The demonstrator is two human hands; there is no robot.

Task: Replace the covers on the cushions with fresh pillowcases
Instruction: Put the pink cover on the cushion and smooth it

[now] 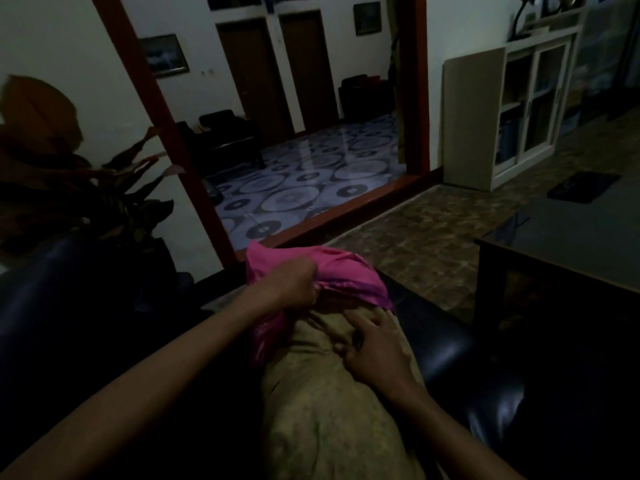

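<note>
Pink satin is what we see first: a pink pillowcase (325, 271) bunched over the far end of an olive-tan cushion (332, 403) that lies lengthwise on the seat of a dark leather sofa (446, 344), running from the bottom of the view up toward the middle. Our left hand (294, 282) reaches in from the lower left, its fingers curled tight round a gathered fold of the pillowcase at the cushion's far edge. Our right hand (374, 348) lies on top of the cushion just below the pink cloth, fingers (356, 318) spread and pressing into the tan fabric, which puckers under them. A strip of the pillowcase also hangs down the cushion's left side. To the right stands a dark worktop (571, 230) with a glossy surface, and a leafy plant (69, 174) stands at the left.
</note>
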